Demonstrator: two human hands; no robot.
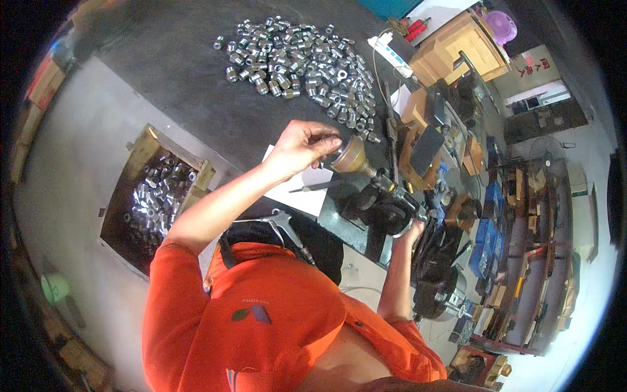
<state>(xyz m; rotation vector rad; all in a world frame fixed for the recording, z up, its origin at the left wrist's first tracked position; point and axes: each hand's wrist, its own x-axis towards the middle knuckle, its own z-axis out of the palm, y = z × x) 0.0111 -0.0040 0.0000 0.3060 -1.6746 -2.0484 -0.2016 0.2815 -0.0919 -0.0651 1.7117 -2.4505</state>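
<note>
My left hand (307,145) is closed, thumb and fingers pinched together at the rim of a brownish, cup-shaped round part (351,157). Whatever lies between the fingertips is hidden. The cup-shaped part sits on the end of a spindle that runs into a dark machine (394,214). Beside that machine's near right end is my right hand (410,231), its fingers mostly hidden. Under my left wrist lies a white sheet (307,199) with a thin dark tool on it. A grey air blow gun (287,230) rests near my waist.
Many shiny metal fittings (294,62) are heaped on the dark tabletop (163,72). A wooden box (199,186) at the left holds more of them. To the right are a white power strip (390,53), a wooden cabinet (457,49), blue bins (483,251) and a shelf rack (529,281).
</note>
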